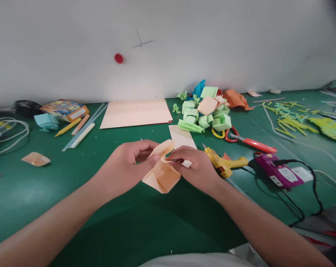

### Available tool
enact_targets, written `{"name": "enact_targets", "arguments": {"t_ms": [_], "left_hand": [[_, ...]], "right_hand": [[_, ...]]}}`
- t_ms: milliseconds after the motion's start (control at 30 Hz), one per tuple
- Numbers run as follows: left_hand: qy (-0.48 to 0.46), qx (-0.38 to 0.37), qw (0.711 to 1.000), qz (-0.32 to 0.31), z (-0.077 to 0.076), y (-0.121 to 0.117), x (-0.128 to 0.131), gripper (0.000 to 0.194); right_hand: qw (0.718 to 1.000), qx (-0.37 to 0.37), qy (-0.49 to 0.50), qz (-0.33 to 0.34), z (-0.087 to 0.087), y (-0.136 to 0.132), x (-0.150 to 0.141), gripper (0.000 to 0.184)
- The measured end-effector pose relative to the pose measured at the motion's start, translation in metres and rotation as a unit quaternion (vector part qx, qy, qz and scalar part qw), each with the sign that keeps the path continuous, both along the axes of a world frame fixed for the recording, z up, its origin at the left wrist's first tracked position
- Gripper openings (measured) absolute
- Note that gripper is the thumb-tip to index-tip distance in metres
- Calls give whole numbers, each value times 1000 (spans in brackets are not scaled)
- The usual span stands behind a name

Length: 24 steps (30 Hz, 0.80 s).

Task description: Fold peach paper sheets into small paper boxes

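Both hands hold a piece of folded peach paper (164, 178) above the green table (123, 230). My left hand (130, 161) grips its left side, thumb on the near face and fingers behind. At the upper right edge, my right hand (197, 165) pinches the paper; its fingertips partly hide the fold there. Creases cross the lower part, which hangs below my fingers. Behind my right hand lies a pale paper strip (181, 136). A smaller folded peach paper piece (36, 159) rests on the table at the left.
Peach sheets (137, 113) lie by the wall. Green folded paper pieces (190, 113) are heaped right of them. Red-handled scissors (250, 142), a yellow glue gun (225, 162) and a purple power strip (279, 170) with cables lie right. A crayon box (65, 109) and glue sticks (83, 135) lie left.
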State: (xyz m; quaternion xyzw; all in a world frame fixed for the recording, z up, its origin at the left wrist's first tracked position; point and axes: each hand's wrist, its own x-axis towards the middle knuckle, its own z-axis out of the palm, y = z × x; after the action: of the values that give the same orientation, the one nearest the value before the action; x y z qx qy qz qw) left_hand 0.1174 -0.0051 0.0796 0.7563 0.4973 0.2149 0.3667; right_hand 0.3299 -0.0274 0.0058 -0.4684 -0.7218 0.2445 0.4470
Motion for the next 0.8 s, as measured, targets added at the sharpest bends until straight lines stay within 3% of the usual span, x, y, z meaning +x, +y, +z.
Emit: {"name": "enact_targets", "arguments": {"t_ms": [167,300,433,500,633,800], "left_hand": [[27,1,999,44,-7,11,-4,26],[23,-14,997,73,-15,24,-7,29],[29,-21,997,75,-16,22,-5,37],[44,-20,997,57,-12,15,-2,39],[60,-43,997,-31,0,0,2,19],[121,24,992,-40,3,-4,1,35]], "right_hand": [[999,-50,-1,-22,3,2,2,13],[999,-42,11,15,3,1,3,20],[999,-7,-25,36,2,-2,3,23],[999,8,-40,36,2,-3,2,22],[998,14,-49,20,3,-3,0,13],[999,-41,-24,-5,6,-2,1,6]]}}
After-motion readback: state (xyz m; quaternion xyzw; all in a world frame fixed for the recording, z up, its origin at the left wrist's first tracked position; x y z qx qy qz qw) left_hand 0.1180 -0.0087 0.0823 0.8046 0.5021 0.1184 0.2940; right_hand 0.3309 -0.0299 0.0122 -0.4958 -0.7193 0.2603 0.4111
